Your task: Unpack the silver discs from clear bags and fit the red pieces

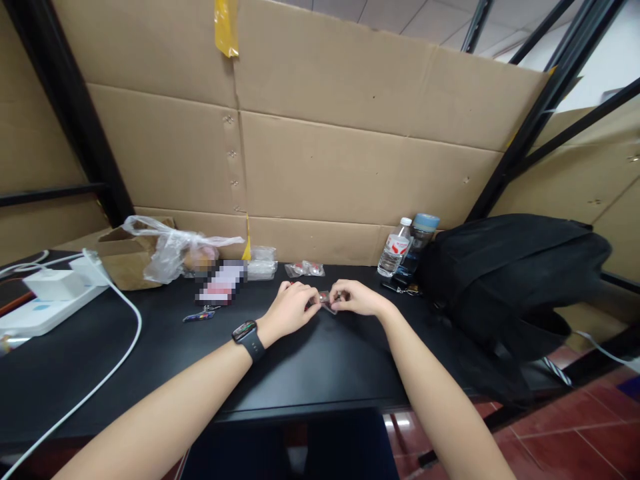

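Both hands meet over the middle of the black table (310,373), toward its back edge: left hand (290,308) and right hand (356,299) each pinch, with fingers closed, one end of a small clear packet (325,300) held between them. More small packets (305,269) lie near the back edge; a water bottle (395,248) and black backpack (505,280) stand toward the right end.

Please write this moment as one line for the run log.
left hand: pinching small clear packet | right hand: pinching same packet | place: above black table | nearby: water bottle, black bag
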Demonstrator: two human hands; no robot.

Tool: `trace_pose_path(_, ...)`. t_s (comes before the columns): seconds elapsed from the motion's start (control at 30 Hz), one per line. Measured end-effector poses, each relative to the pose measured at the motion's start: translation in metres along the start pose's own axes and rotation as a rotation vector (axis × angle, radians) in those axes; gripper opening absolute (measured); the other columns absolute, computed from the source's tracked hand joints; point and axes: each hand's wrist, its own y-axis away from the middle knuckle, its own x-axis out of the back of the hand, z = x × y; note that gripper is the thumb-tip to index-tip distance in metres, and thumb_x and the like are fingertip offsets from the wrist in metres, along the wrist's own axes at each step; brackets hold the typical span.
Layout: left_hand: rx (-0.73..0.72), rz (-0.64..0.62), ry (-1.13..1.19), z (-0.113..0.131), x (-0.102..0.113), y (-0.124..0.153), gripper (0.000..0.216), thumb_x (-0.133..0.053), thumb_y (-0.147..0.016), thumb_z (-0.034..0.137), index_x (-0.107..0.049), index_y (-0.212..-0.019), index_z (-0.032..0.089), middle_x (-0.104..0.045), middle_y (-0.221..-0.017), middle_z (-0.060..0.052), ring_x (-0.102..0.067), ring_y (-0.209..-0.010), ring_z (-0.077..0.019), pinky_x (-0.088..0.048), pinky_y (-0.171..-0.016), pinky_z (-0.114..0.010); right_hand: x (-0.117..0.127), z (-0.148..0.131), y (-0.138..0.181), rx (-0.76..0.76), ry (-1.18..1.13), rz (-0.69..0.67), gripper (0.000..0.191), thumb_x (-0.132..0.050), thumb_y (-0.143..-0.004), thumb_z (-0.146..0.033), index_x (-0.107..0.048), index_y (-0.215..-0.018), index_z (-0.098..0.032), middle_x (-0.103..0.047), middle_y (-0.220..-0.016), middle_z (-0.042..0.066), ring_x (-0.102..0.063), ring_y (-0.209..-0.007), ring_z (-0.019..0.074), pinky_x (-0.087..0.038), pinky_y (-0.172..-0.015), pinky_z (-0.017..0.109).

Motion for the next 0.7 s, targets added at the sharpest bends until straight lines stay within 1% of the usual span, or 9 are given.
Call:
trace_pose_path(0.1, 0.123, 0.03, 0.123, -0.002, 0.003, -0.002, 0.018, -0.053, -0.095, 0.034, -0.066, -0.089, 0.024, -0.074, -0.089, 0.0, -0.065, -0.091, -0.0198, -0.035, -0.09, -0.037, 0.0, -0.002, -0.002, -0.022, -0.064, 0.057, 0.018, -0.068, -0.084, -0.034, -0.07, -0.085, -0.016, -0.067, -0.085, 0.003, -0.059, -0.075, 0.0146, -0.046, -0.074, 0.026)
trace_pose_path(0.23, 0.269, 0.042, 0.279, 0.0, 0.005, -0.004, 0.013, -0.058, -0.09, 0.035, -0.064, -0.09, 0.024, -0.077, -0.088, 0.001, -0.069, -0.085, -0.0183, -0.039, -0.087, -0.035, 0.003, 0.0, -0.001, -0.131, -0.271, 0.081, 0.021, -0.068, -0.082, -0.035, -0.062, -0.089, -0.016, -0.066, -0.072, 0.001, -0.055, -0.063, 0.0124, -0.042, -0.063, 0.024)
trace_pose_path(0.33, 0.339, 0.077, 0.255, 0.005, 0.001, -0.004, 0.015, -0.061, -0.086, 0.031, -0.06, -0.1, 0.025, -0.076, -0.079, 0.004, -0.069, -0.087, -0.0192, -0.037, -0.085, -0.035, -0.003, 0.002, -0.001, -0.213, -0.308, 0.111, 0.03, -0.07, -0.078, -0.03, -0.054, -0.101, -0.019, -0.065, -0.065, -0.004, -0.049, -0.054, 0.0104, -0.036, -0.055, 0.021)
trace_pose_path(0.4, 0.318, 0.057, 0.197, 0.007, -0.004, -0.003, 0.017, -0.06, -0.086, 0.028, -0.061, -0.103, 0.027, -0.075, -0.077, 0.004, -0.068, -0.09, -0.0201, -0.035, -0.086, -0.037, -0.007, 0.001, -0.001, -0.239, -0.232, 0.11, 0.037, -0.071, -0.075, -0.026, -0.051, -0.106, -0.02, -0.065, -0.064, -0.005, -0.051, -0.054, 0.0111, -0.037, -0.056, 0.021)
trace_pose_path(0.5, 0.247, -0.011, 0.108, 0.006, -0.011, -0.001, 0.02, -0.054, -0.09, 0.025, -0.069, -0.103, 0.029, -0.076, -0.081, 0.0, -0.064, -0.098, -0.0228, -0.032, -0.087, -0.04, -0.012, -0.003, -0.003, -0.227, -0.066, 0.081, 0.042, -0.071, -0.073, -0.018, -0.054, -0.111, -0.021, -0.066, -0.065, -0.006, -0.057, -0.059, 0.0129, -0.042, -0.062, 0.023)
trace_pose_path(0.53, 0.224, -0.024, 0.074, 0.005, -0.013, -0.001, 0.023, -0.052, -0.092, 0.026, -0.072, -0.103, 0.03, -0.075, -0.084, -0.002, -0.062, -0.1, -0.0241, -0.032, -0.087, -0.041, -0.012, -0.004, -0.003, -0.219, -0.014, 0.072, 0.04, -0.07, -0.074, -0.017, -0.057, -0.111, -0.022, -0.066, -0.066, -0.006, -0.059, -0.06, 0.0133, -0.043, -0.064, 0.023)
trace_pose_path(0.6, 0.184, -0.027, 0.003, 0.003, -0.016, 0.001, 0.026, -0.051, -0.093, 0.031, -0.074, -0.103, 0.029, -0.074, -0.094, -0.006, -0.058, -0.105, -0.0271, -0.033, -0.087, -0.043, -0.012, -0.007, -0.005, -0.181, 0.095, 0.058, 0.028, -0.069, -0.078, -0.018, -0.065, -0.105, -0.021, -0.067, -0.071, -0.002, -0.061, -0.068, 0.015, -0.044, -0.069, 0.026)
trace_pose_path(0.67, 0.139, -0.011, -0.046, 0.003, -0.017, 0.003, 0.025, -0.056, -0.09, 0.04, -0.074, -0.103, 0.029, -0.071, -0.107, -0.008, -0.054, -0.111, -0.0297, -0.034, -0.087, -0.044, -0.012, -0.009, -0.005, -0.112, 0.188, 0.057, 0.015, -0.068, -0.083, -0.025, -0.073, -0.096, -0.02, -0.069, -0.082, 0.003, -0.062, -0.082, 0.0186, -0.045, -0.078, 0.029)
trace_pose_path(0.7, 0.115, -0.005, -0.057, 0.004, -0.017, 0.003, 0.026, -0.06, -0.087, 0.043, -0.073, -0.103, 0.028, -0.069, -0.112, -0.009, -0.052, -0.114, -0.0308, -0.034, -0.089, -0.045, -0.012, -0.01, -0.005, -0.082, 0.218, 0.055, 0.016, -0.07, -0.083, -0.03, -0.075, -0.094, -0.02, -0.069, -0.089, 0.005, -0.062, -0.089, 0.0206, -0.046, -0.082, 0.03)
